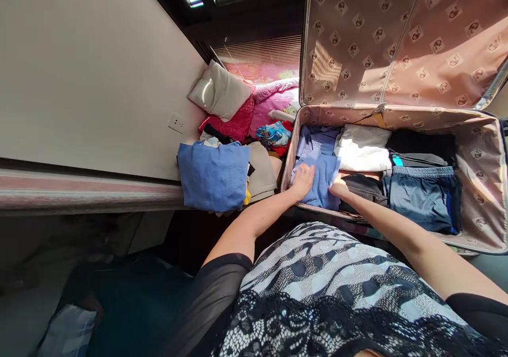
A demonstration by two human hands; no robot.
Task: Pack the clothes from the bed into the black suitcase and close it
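Note:
A folded blue garment lies at the near left end of the open suitcase. My left hand presses on its left part, palm down with the fingers stretched out and slightly blurred. At its right edge, my right hand has its fingers closed on the cloth. Another bluish-purple garment lies just behind. To the right are a white folded garment, a dark folded garment, dark blue shorts and black clothing.
The suitcase lid stands raised at the back. Left of the case, a stack topped by a blue cloth sits beside beige clothing. Behind it are a pillow and a bright blue patterned cloth. A white wall borders the left.

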